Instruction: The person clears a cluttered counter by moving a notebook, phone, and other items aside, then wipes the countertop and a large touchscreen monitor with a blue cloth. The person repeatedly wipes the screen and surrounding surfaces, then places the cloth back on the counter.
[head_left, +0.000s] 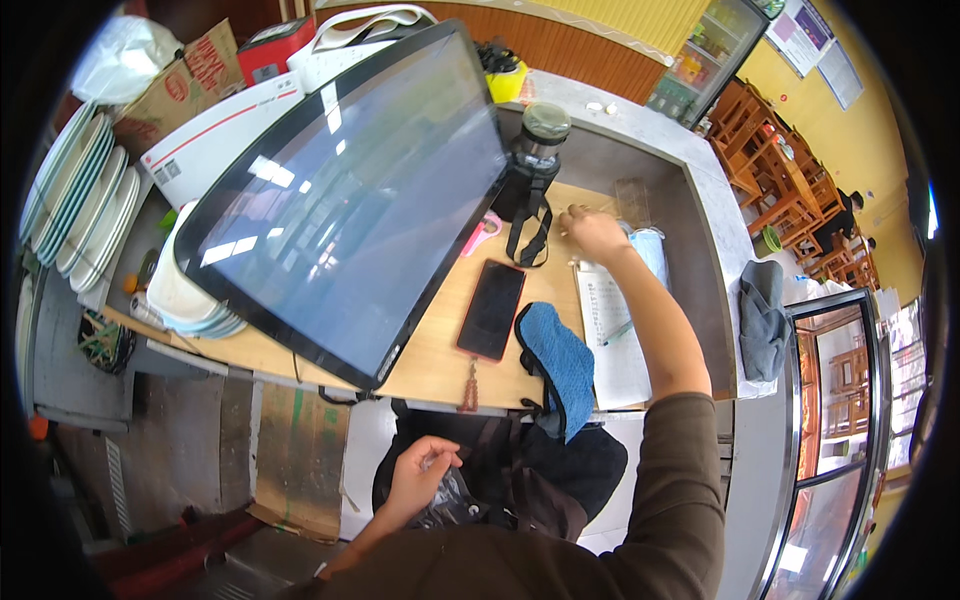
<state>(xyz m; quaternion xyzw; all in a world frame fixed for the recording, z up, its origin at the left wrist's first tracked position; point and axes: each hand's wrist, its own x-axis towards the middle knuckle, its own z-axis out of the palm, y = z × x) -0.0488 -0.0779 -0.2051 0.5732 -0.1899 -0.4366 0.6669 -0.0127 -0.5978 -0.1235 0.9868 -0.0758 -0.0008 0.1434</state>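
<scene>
My right hand reaches over the back of the wooden desk, beside small items too small to name; whether it grips one I cannot tell. Under that forearm lie written paper sheets with a green pen, and a light blue face mask sits to the right. My left hand is low before my body, fingers curled, near clear plastic on a black bag. Between the hands are a dark-screened phone with a beaded strap and a blue cloth.
A large touchscreen monitor leans across the desk's left part. Behind the phone are pink scissors and a lidded bottle with a black strap. Stacked plates stand far left. A raised counter edge holds a grey cloth.
</scene>
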